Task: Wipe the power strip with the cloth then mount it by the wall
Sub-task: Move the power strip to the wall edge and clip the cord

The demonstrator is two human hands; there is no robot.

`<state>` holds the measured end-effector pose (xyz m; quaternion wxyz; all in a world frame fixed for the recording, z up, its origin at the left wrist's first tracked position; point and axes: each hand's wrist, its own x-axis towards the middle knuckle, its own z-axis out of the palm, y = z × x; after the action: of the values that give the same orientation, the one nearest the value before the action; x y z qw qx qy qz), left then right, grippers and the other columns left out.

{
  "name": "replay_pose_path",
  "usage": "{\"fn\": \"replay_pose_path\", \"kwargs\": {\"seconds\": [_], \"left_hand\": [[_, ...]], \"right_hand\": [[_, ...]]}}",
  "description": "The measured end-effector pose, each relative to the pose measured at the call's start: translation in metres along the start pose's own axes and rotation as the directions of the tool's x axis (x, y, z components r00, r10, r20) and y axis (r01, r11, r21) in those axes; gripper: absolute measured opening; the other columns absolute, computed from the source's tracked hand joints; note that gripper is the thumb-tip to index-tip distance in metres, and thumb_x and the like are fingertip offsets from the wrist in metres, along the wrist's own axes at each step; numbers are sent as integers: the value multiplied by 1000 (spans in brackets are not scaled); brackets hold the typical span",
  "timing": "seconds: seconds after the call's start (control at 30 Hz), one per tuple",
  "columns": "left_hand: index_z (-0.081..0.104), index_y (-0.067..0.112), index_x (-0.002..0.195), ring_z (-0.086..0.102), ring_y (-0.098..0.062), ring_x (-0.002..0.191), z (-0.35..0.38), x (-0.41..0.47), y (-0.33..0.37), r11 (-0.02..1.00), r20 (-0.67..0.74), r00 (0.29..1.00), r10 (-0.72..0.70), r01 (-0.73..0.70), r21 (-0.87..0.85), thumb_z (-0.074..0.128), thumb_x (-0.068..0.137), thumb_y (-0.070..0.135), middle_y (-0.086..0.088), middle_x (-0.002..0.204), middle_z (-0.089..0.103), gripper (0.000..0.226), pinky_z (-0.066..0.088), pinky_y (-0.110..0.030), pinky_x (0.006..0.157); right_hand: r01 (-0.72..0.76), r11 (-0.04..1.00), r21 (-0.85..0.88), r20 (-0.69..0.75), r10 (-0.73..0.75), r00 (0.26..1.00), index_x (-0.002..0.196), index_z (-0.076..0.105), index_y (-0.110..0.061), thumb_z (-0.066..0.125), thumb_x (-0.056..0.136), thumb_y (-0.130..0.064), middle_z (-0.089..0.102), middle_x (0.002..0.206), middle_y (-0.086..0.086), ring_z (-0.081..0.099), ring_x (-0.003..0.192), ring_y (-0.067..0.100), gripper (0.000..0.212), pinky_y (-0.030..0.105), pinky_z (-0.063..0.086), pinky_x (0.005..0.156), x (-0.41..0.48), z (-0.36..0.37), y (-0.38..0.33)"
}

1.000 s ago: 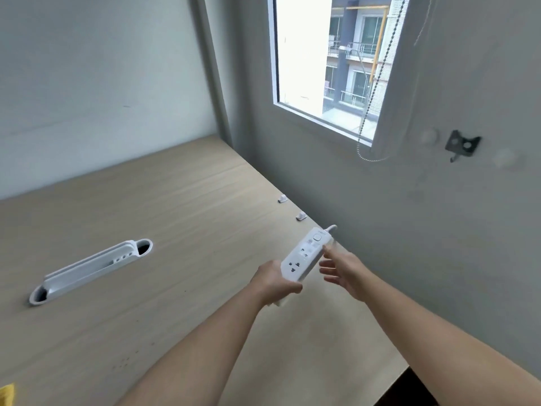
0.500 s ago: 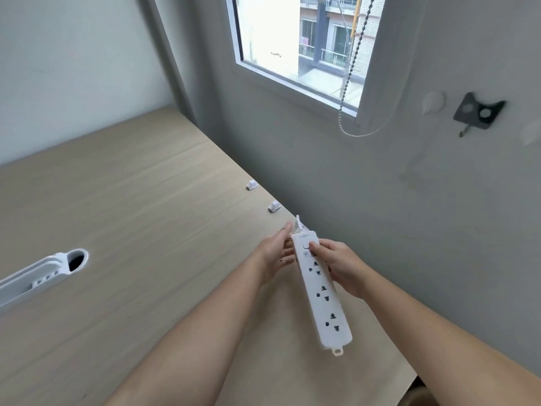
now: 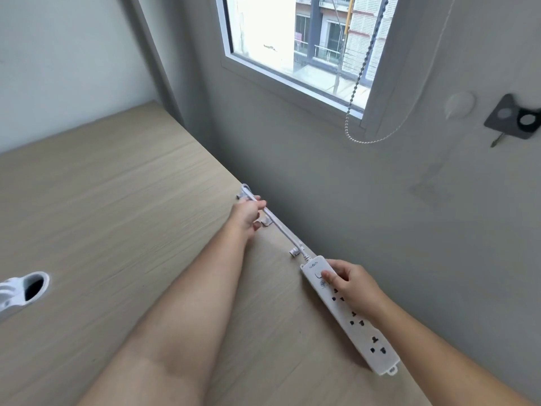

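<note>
The white power strip [image 3: 363, 329] lies flat on the wooden desk [image 3: 117, 206], along the grey wall [image 3: 366, 206], sockets up. My right hand [image 3: 348, 285] rests on its switch end, thumb on top. Its white cord [image 3: 281, 227] runs away along the desk edge through small white clips [image 3: 295, 251]. My left hand [image 3: 247, 213] pinches the cord near the far clips. No cloth is in view.
A white cable tray with an oval hole [image 3: 25, 290] sits in the desk at the left. A window [image 3: 295, 45] with a bead chain [image 3: 358, 83] is above. A dark bracket [image 3: 515, 118] hangs on the wall at right.
The strip has gone from held up between both hands to lying along the wall. My left hand moved from the strip's end out along the cord toward the far clips.
</note>
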<state>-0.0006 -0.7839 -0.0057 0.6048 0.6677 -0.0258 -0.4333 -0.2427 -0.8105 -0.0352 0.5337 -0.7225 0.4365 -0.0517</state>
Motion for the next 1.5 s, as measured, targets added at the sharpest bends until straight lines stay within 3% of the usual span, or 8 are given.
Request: {"fn": "replay_pose_path", "kwargs": {"seconds": [0.17,0.37,0.6,0.87,1.03,1.17,1.37,1.5], "left_hand": [[45,22,79,46,-7,56,-20,17,-11,996,11,996,87,-87,-29,55,89,-3,1,71,50,29,37,-17,51],[46,18,77,55,-12,61,-31,32,-17,986,-39,986,164,-165,-35,62,85,-5,-6,72,56,29,50,-10,46],[48,14,75,62,-7,54,-39,42,-19,986,-34,986,163,-164,-42,62,86,-1,-7,71,59,24,52,-12,48],[50,11,78,64,-2,48,-45,54,-33,965,30,966,258,-257,-48,60,88,-2,-10,70,58,19,54,-13,51],[50,9,75,62,-4,44,-46,60,-36,957,15,957,289,-289,-37,58,89,-2,-11,67,58,19,55,-17,51],[51,8,74,59,-5,38,-43,69,-37,951,-25,951,309,-308,22,58,90,2,-11,63,59,18,54,-18,47],[53,8,73,60,-5,41,-42,77,-36,937,0,940,342,-341,75,61,88,3,-8,59,62,17,53,-19,47],[54,8,71,60,-5,41,-41,83,-33,936,17,939,344,-344,69,62,87,2,-8,59,61,18,53,-19,48]], "right_hand": [[-39,994,-98,-66,33,997,100,61,-34,53,90,-38,64,85,-2,57,66,10,13,23,38,50,10,8,3],[103,935,-340,-170,-169,971,120,56,-18,57,88,-32,53,113,4,48,111,19,35,24,35,90,26,24,-14],[8,867,-498,-273,-165,948,88,59,-7,60,85,-32,58,94,8,55,87,26,25,32,42,70,55,55,-43],[53,738,-672,-313,-348,883,83,58,-7,50,88,-22,60,90,8,52,88,25,17,30,34,65,64,65,-38],[89,839,-537,-297,-287,910,89,63,-16,63,81,-37,61,88,-1,56,89,19,22,31,46,74,71,52,-42],[107,965,-240,-292,-177,940,77,69,-18,61,83,-26,68,76,0,63,73,20,13,24,47,60,103,53,-74],[23,907,-421,-193,-115,975,71,66,0,72,73,-32,63,66,11,55,62,25,33,27,40,55,145,65,-102],[99,838,-537,-135,-201,970,63,59,-6,62,82,-30,62,67,12,57,66,31,31,27,38,55,150,65,-100]]}}
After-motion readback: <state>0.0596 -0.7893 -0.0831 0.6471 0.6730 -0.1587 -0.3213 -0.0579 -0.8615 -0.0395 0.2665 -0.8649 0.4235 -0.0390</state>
